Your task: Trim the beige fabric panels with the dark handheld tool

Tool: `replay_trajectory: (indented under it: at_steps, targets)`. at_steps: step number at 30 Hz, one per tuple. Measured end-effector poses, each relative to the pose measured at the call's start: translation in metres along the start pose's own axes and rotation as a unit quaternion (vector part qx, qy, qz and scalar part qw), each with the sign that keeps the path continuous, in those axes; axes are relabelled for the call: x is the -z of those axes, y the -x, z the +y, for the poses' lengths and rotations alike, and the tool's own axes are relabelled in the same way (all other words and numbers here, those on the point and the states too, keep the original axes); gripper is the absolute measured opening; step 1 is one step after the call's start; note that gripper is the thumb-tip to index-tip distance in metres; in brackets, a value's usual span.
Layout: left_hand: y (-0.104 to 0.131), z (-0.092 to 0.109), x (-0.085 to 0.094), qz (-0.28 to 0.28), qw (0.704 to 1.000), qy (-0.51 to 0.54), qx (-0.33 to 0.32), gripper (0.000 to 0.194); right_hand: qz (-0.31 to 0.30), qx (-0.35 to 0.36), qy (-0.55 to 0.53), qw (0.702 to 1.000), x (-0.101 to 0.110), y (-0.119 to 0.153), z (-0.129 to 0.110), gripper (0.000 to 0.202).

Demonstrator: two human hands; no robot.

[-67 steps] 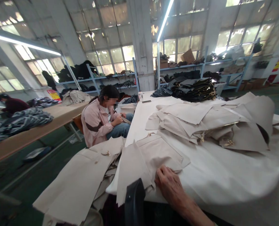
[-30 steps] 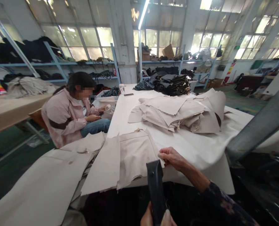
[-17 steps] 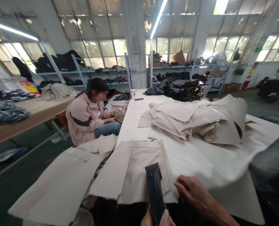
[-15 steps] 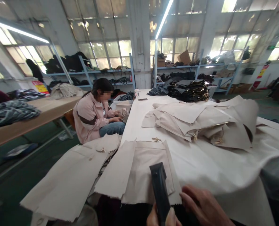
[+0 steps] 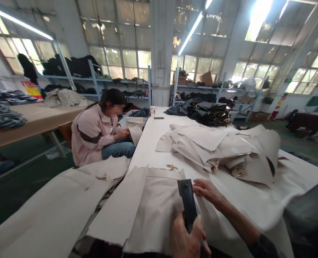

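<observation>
In the head view, a beige fabric panel (image 5: 159, 200) with a stitched top band and a gold-coloured metal clasp (image 5: 172, 167) lies at the table's near edge. My left hand (image 5: 187, 234) is closed round a long black stapler-like tool (image 5: 188, 204), its head pointing away from me over the panel's right side. My right hand (image 5: 208, 191) is at the panel's upper right edge, fingers drawn together on the fabric; the tool's head partly hides the fingertips. A loose beige strip (image 5: 121, 211) overlaps the panel's left side.
Stacked beige pieces (image 5: 59, 204) lie left of the panel. Farther back on the white table (image 5: 148, 143) are a beige heap (image 5: 202, 138), a dark pile (image 5: 210, 113) and a phone (image 5: 159, 118). A seated co-worker (image 5: 94, 132) handles beige fabric beyond the left edge.
My right hand has moved up and away from me, from the panel's lower right to its upper right edge. My left hand has raised the black tool farther into view.
</observation>
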State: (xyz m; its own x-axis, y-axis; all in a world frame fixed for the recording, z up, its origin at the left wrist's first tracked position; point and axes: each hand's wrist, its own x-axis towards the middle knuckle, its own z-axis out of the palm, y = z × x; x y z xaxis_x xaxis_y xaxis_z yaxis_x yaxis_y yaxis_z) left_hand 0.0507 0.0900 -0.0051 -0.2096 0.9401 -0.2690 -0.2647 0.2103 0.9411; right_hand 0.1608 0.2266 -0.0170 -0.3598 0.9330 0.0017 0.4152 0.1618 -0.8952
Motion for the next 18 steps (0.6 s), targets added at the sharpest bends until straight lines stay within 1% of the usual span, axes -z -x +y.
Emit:
replay_trajectory:
  at_steps: [2,3,5,8,11,13,18]
  targets:
    - [-0.007,0.001,0.003,0.013,1.000,0.002,0.003,0.036,-0.040,0.001,-0.061,0.997,-0.007,-0.025,0.006,0.035]
    - [-0.009,0.000,0.006,0.021,1.000,0.005,0.005,0.036,-0.059,0.002,-0.092,0.994,-0.011,-0.033,0.008,0.034]
    - [-0.011,-0.002,0.014,0.037,0.999,0.016,0.017,0.037,-0.082,0.005,-0.140,0.987,-0.019,-0.042,0.010,0.028]
    - [-0.010,-0.003,0.024,0.056,0.997,0.025,0.035,0.040,-0.092,0.010,-0.202,0.975,-0.025,-0.039,0.011,0.024]
    - [-0.009,-0.004,0.026,0.054,0.998,0.033,0.023,0.044,-0.102,0.017,-0.252,0.962,-0.025,-0.029,0.010,0.027]
    - [-0.011,-0.005,0.023,0.038,0.998,0.044,0.016,0.044,-0.108,0.022,-0.272,0.956,-0.025,-0.023,0.008,0.028]
    - [-0.023,-0.010,0.014,-0.021,0.998,0.048,0.024,0.043,-0.120,0.042,-0.315,0.940,-0.024,-0.013,0.006,0.026]
